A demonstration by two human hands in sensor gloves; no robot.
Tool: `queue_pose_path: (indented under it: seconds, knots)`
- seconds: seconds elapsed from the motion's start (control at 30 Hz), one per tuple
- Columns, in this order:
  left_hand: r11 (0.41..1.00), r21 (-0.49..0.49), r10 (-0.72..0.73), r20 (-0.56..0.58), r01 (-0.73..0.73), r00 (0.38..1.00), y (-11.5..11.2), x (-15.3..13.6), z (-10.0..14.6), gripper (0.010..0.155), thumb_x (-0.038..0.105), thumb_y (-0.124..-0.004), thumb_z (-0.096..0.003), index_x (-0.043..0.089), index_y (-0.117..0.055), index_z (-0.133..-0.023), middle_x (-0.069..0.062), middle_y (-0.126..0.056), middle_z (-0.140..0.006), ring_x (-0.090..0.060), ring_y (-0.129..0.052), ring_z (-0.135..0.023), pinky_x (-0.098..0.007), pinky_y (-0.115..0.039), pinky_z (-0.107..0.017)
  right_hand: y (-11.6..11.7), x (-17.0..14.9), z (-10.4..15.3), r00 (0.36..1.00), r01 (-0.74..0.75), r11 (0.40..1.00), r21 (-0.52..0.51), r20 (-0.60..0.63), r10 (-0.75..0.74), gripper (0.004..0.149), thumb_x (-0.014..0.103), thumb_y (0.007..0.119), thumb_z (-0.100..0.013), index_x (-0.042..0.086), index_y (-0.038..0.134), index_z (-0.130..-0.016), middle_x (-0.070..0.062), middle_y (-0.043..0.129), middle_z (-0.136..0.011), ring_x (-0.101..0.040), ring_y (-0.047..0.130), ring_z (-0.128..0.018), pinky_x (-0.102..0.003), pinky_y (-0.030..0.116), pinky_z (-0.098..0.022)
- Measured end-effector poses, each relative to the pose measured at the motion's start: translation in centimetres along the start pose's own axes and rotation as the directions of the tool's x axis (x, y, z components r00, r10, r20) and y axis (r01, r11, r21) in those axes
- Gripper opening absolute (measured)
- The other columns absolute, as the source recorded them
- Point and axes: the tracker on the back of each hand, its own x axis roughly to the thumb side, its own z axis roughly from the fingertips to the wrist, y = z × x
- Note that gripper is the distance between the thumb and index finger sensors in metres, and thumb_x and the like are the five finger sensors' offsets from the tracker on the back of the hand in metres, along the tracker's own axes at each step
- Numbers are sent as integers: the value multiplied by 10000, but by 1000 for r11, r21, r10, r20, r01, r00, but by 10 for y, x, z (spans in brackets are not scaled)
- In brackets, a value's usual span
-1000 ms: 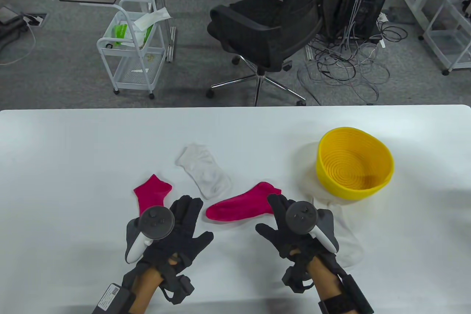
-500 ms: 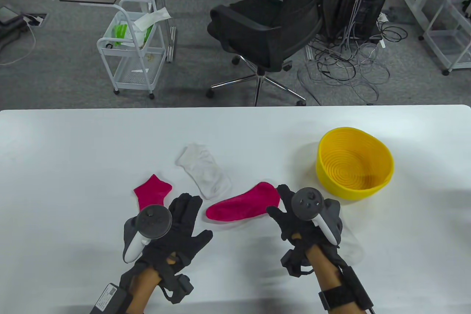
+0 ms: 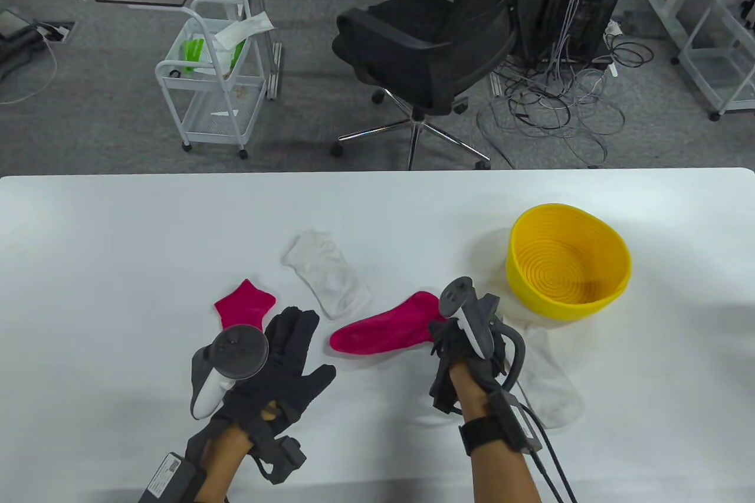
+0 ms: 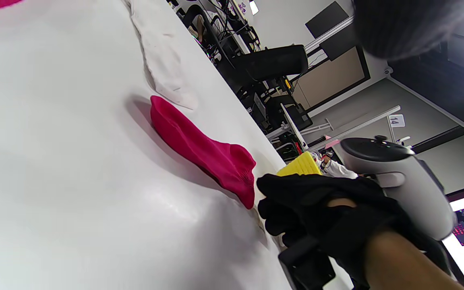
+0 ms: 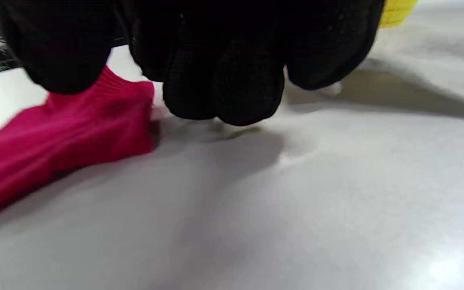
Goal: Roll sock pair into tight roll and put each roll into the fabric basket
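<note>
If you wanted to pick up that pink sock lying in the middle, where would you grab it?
Probably at its cuff end, coming from the right: the middle pink sock lies flat with that ribbed end toward the right hand, whose fingertips are already there.

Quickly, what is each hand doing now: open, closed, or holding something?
Left hand: open, flat on the table, holding nothing.
Right hand: fingers curled at the pink sock cuff; grip cannot be told.

Two pink socks (image 3: 383, 333) (image 3: 243, 307), two white socks (image 3: 327, 280) (image 3: 548, 385), one yellow basket (image 3: 567, 267), two gloved hands (image 3: 277, 361) (image 3: 463, 344), on one table (image 3: 118, 267).
</note>
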Motion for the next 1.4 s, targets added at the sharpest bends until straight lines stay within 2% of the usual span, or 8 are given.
queue_pose_path:
  seconds: [0.2,0.4,0.5,0.67,0.9,1.13,1.3,1.4]
  knots:
    - [1000,-3,2,-4,-2,1000,1,-1,0,854,640,-702,-377,452,-171,-1019,80,2,-1121,-233,20,-1095,-560,-27,-710,5,14,-9,994,-105,994,-26,-40,104,653,640,825,-334,267,820,-869,20,998,-719,-168,1027,-611,-466,810,-521]
    - [1000,-8,-1,-8,1,1000,0,-1,-1,853,641,-701,-377,452,-171,-1019,78,2,-1121,-234,18,-1095,-561,-31,-711,9,22,-9,988,-154,982,-113,-48,149,583,576,891,-325,240,867,-800,27,1022,-615,-150,1046,-520,-460,827,-492]
    - [1000,-13,-6,-15,6,1000,-1,-2,-1,853,642,-699,-377,451,-170,-1019,78,2,-1121,-236,19,-1094,-562,-32,-711,10,22,-8,991,-133,981,-143,-42,128,485,503,917,-343,247,899,-755,38,1041,-570,-138,1062,-479,-450,838,-480]
    - [1000,-14,-8,-21,7,1000,-1,-3,-1,854,640,-701,-376,450,-171,-1019,75,1,-1121,-238,17,-1094,-563,-35,-711,12,21,-9,995,-98,983,-155,-28,95,452,471,930,-347,247,912,-740,39,1042,-550,-137,1062,-459,-443,841,-479]
    - [1000,1,14,-16,-14,1000,3,-1,0,853,637,-702,-377,451,-171,-1018,78,0,-1121,-235,18,-1095,-562,-36,-714,6,13,-10,995,100,993,-61,1,-100,446,417,947,-352,320,875,-782,55,1032,-655,-168,1040,-553,-469,813,-523]
    - [1000,14,27,-15,-27,1000,6,-1,2,849,632,-704,-379,451,-175,-1018,79,-1,-1121,-234,18,-1094,-561,-35,-715,-38,6,12,920,361,932,-41,180,-348,494,393,961,-339,356,834,-814,80,990,-726,-146,1014,-614,-473,790,-573]
    - [999,27,40,-15,-40,999,9,-1,3,850,630,-706,-378,450,-177,-1019,78,-1,-1121,-235,18,-1094,-561,-35,-715,-71,2,40,778,541,834,109,313,-545,410,367,966,-343,359,893,-746,58,979,-735,-169,1000,-623,-496,771,-578]
    - [998,35,61,-13,-60,998,12,-2,4,849,630,-705,-379,450,-175,-1019,78,0,-1121,-236,18,-1094,-561,-36,-715,-94,0,61,720,544,824,159,415,-556,405,372,954,-352,341,896,-752,48,982,-729,-171,1002,-614,-498,772,-574]
